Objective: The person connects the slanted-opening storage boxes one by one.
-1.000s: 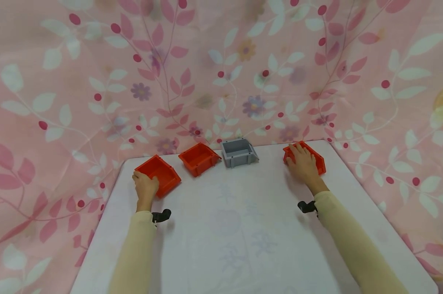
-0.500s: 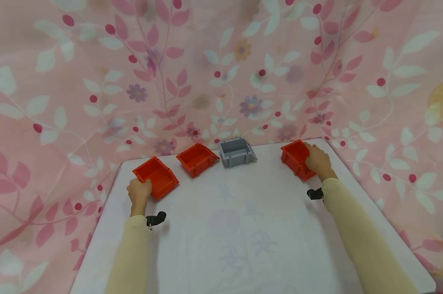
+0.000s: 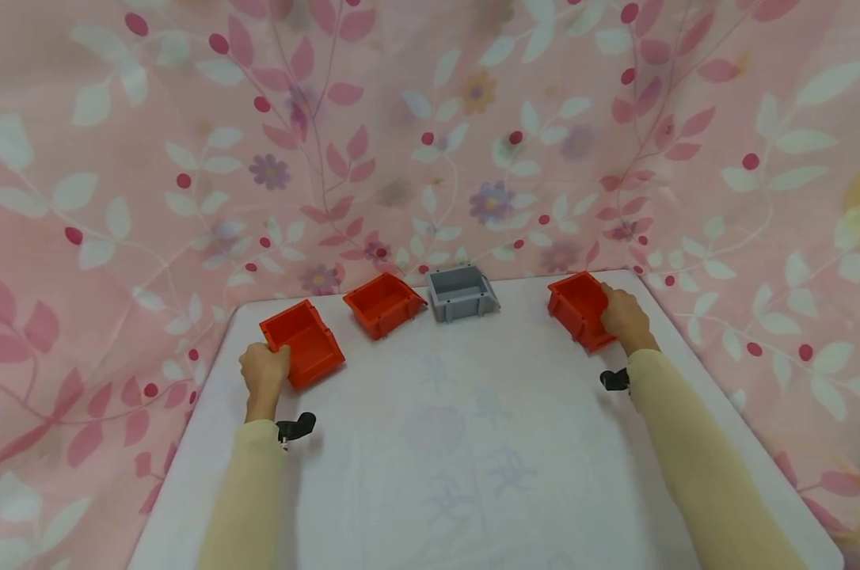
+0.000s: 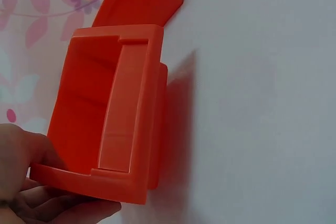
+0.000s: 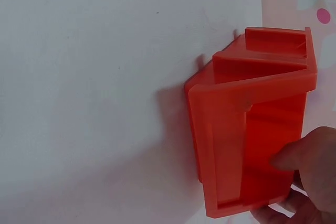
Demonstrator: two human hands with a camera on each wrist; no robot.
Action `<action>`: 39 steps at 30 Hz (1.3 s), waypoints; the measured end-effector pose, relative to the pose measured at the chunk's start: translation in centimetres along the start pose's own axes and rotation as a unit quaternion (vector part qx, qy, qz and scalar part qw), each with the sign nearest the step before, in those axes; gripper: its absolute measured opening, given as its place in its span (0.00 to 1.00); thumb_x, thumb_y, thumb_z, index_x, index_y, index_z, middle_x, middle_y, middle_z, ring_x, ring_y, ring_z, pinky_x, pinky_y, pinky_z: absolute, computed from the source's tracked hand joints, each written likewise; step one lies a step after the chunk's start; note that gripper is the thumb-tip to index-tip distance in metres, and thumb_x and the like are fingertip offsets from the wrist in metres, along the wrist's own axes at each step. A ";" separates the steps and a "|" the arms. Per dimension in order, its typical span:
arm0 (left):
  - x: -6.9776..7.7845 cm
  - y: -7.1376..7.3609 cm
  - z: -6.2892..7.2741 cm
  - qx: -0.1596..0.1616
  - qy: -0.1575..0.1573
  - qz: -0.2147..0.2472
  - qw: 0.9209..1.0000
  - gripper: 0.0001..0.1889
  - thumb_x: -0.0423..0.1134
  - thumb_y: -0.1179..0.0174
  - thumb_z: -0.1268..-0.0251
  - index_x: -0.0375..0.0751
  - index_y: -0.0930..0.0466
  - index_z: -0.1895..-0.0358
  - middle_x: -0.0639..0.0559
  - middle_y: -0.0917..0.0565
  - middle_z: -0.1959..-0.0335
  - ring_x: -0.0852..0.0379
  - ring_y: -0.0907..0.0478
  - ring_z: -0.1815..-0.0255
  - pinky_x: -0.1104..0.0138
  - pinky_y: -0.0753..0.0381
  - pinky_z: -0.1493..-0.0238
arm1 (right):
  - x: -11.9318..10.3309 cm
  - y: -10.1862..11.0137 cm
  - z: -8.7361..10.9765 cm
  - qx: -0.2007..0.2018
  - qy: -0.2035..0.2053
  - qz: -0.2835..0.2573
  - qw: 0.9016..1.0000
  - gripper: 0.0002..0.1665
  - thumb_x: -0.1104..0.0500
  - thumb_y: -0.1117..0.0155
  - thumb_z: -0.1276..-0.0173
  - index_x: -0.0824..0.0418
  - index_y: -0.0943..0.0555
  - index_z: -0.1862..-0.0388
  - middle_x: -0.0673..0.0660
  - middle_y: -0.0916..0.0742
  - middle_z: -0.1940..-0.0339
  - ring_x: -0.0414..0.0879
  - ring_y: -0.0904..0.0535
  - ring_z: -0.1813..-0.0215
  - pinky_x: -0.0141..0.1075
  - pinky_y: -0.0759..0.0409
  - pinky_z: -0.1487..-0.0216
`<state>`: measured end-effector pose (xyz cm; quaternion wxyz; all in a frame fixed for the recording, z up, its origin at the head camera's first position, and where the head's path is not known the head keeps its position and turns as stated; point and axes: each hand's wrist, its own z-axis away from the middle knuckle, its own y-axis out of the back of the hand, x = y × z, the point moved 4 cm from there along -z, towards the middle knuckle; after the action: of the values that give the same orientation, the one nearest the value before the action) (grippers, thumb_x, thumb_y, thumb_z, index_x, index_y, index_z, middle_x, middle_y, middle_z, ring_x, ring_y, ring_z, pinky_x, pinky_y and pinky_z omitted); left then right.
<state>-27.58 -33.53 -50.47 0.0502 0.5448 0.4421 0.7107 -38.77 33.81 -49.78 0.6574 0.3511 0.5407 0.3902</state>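
Note:
At the left of the table, my left hand (image 3: 264, 370) pinches the near left wall of a red plastic storage bin (image 3: 314, 352). In the left wrist view the thumb is inside that bin (image 4: 123, 114) and the fingers lie under the outside of the wall. Over on the right, my right hand (image 3: 625, 318) grips the right wall of another red storage bin (image 3: 572, 315). The right wrist view shows the thumb inside this bin (image 5: 226, 150), with fingers curled round the outer side. The insides of both bins that show hold nothing.
Between the held bins, a third red bin (image 3: 394, 321) and a grey bin (image 3: 466, 307) stand side by side along the back edge of the white table (image 3: 437, 443). A pink floral cloth (image 3: 401, 158) hangs behind and around the table.
My right hand has shifted from over the right bin to its right wall, and that bin has turned, its front end nearer me. My left hand has slid slightly left and nearer along its bin.

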 end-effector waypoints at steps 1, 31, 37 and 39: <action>0.1 0.2 0.1 0.002 -0.007 -0.002 1.000 0.20 0.40 0.48 0.28 0.21 0.19 0.57 0.25 0.18 0.55 0.29 0.22 0.54 0.42 0.18 0.53 | 0.0 0.1 0.1 0.004 0.003 0.003 1.000 0.42 0.71 0.49 0.26 0.69 0.51 0.16 0.79 0.31 0.32 0.73 0.32 0.40 0.69 0.24 0.41; 6.1 -2.7 13.5 -0.087 -0.130 0.046 0.987 0.19 0.36 0.43 0.27 0.24 0.17 0.42 0.30 0.13 0.52 0.38 0.12 0.59 0.48 0.12 0.60 | 0.4 -0.8 -0.1 0.029 -0.001 -0.002 1.000 0.42 0.68 0.50 0.26 0.69 0.51 0.16 0.79 0.31 0.31 0.73 0.32 0.38 0.69 0.27 0.38; 6.2 -4.6 15.5 -0.099 -0.139 0.047 0.984 0.16 0.35 0.41 0.29 0.25 0.15 0.46 0.34 0.12 0.57 0.43 0.13 0.63 0.52 0.10 0.63 | 0.2 -0.8 -0.2 0.025 -0.010 -0.006 1.000 0.43 0.68 0.49 0.26 0.69 0.51 0.16 0.79 0.32 0.31 0.74 0.33 0.36 0.70 0.29 0.37; 6.2 -5.1 16.1 -0.106 -0.141 0.053 0.983 0.16 0.34 0.41 0.29 0.25 0.15 0.47 0.36 0.11 0.58 0.44 0.13 0.65 0.53 0.10 0.65 | 0.3 -0.8 -0.3 0.024 -0.012 -0.003 1.000 0.43 0.68 0.49 0.26 0.69 0.52 0.16 0.79 0.32 0.31 0.74 0.34 0.36 0.70 0.29 0.36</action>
<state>-19.00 -17.76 -49.19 0.1321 0.6535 0.3232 0.6716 -38.89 33.70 -50.70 0.6561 0.3696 0.5429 0.3716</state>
